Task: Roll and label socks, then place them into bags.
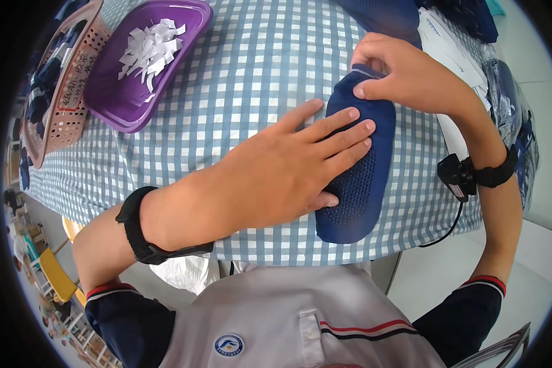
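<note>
A navy blue sock (374, 165) with a dotted grip sole lies flat on the checked tablecloth, its cuff pointing away from me. My left hand (288, 156) rests on the sock with its fingers spread, palm down. At the far end, my right hand (392, 70) pinches the cuff between thumb and fingers. A pale line runs along the cuff's edge. Part of the sock is hidden under my left fingers.
A purple tray (119, 116) with white paper slips (150, 52) stands at the far left. Beside it is a pink basket (67, 126) of dark packaged items. More dark fabric (383, 15), papers (451, 43) and plastic-wrapped bundles (503, 92) lie at the far right. A black cable (451, 230) hangs from my right wrist device.
</note>
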Action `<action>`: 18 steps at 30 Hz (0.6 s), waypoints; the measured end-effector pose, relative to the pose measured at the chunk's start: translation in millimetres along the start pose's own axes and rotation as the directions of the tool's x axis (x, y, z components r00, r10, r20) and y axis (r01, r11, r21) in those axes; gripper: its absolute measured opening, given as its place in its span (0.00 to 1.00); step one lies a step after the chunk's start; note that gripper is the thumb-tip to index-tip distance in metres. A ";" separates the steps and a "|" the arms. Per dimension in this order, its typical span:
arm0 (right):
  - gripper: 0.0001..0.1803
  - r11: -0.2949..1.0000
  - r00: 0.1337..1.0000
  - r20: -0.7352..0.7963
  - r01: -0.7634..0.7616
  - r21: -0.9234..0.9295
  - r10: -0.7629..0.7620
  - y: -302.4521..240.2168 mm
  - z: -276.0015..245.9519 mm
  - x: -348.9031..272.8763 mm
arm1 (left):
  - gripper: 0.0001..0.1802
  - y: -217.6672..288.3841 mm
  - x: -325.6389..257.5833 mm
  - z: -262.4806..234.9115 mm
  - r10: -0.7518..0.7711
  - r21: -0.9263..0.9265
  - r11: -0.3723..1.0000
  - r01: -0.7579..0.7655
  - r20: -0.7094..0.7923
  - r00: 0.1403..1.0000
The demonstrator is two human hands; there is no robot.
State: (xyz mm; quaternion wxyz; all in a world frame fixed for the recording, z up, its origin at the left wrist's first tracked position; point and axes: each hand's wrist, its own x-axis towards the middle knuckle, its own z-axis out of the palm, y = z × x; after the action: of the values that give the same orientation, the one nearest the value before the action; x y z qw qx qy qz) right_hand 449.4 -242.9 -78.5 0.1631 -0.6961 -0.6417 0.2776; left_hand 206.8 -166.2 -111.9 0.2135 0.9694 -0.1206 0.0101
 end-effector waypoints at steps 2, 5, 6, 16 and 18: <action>0.12 0.972 1.000 0.024 0.022 -0.235 -0.017 -9.0 -3.1 0.6 | 0.43 2.4 -4.1 -0.4 -0.009 0.038 0.999 0.008 0.006 1.000; 0.10 0.989 0.992 0.027 -0.123 -0.080 0.126 -36.2 -0.5 -11.3 | 0.42 -2.3 -11.1 0.2 0.107 0.034 0.993 -0.110 0.072 0.992; 0.10 0.995 0.993 -0.116 -0.030 -0.100 0.018 -46.9 5.7 -23.2 | 0.41 -4.9 -12.7 2.4 0.231 -0.011 0.973 -0.231 0.125 0.965; 0.12 0.735 0.804 -0.245 0.312 -0.603 -0.542 -89.6 118.2 -134.9 | 0.22 -14.7 -13.0 -1.6 0.280 -0.096 0.958 -0.269 0.134 0.951; 0.10 0.740 0.808 -0.263 0.283 -0.610 -0.527 -88.3 128.4 -139.4 | 0.22 -13.2 -14.2 -2.3 0.259 -0.070 0.966 -0.249 0.212 0.942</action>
State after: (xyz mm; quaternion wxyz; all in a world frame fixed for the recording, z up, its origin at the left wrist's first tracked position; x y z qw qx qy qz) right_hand 298.9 -385.8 -104.1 0.1503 -0.5945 -0.7814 -0.1157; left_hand 196.2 -150.4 -116.2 0.2163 0.9362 -0.2676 -0.0720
